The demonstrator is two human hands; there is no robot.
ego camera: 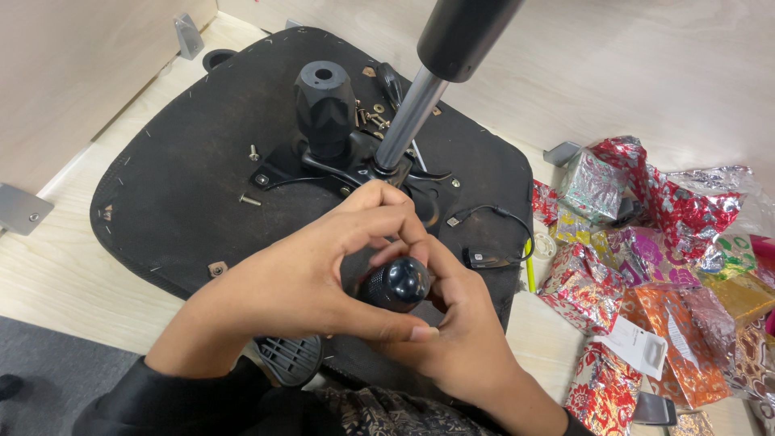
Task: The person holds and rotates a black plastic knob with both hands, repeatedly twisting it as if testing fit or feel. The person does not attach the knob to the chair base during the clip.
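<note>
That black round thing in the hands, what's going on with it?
A person is holding a black round knob with both hands. The left hand wraps over it from the left and the right hand cups it from the right. Just beyond lies an upside-down black chair seat on a wooden table, with a metal post standing up from its middle. Loose screws lie on the seat. Shiny wrapped parcels are piled to the right.

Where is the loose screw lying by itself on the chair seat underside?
In the head view, the loose screw lies left of centre on the black seat underside, left of the metal bracket.
</note>
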